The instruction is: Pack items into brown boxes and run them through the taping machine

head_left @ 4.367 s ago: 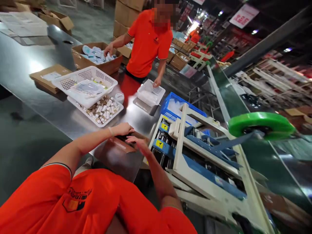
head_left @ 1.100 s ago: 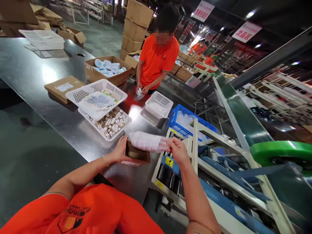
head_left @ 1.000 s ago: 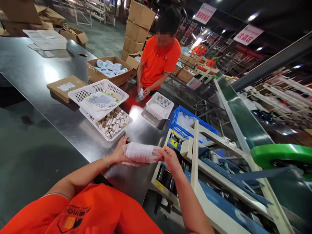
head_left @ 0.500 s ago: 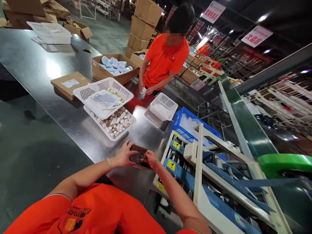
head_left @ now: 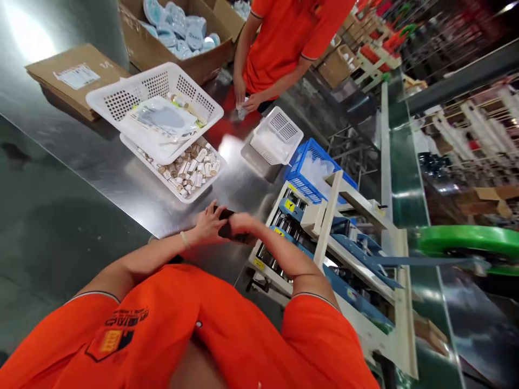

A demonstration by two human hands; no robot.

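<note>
A small brown cardboard box (head_left: pixel 226 231) rests at the near part of the metal table, between my two hands. My left hand (head_left: pixel 208 223) grips its left end, with the fingers over the top edge. Over the box's right side is my right hand (head_left: pixel 243 223), smeared by motion; its fingers cannot be made out. Just beyond my hands stands a white tray (head_left: pixel 184 198) of small bottles with white labels. A white perforated basket (head_left: pixel 115 105) sits tilted on top of it, holding a clear plastic bag and some small bottles.
Across the metal table (head_left: pixel 97 175) a co-worker (head_left: pixel 292 48) in orange handles something small and whitish. Flattened cartons (head_left: pixel 77 75), an open carton of wrapped round items (head_left: pixel 219 59), a white basket (head_left: pixel 279 132) and a blue crate (head_left: pixel 306 183) stand around. A roller machine (head_left: pixel 324 243) adjoins at right.
My view has tipped downward and come closer to the table. The right hand has swept leftward across the top of the box, toward my left hand, which stays at the box's left end.
</note>
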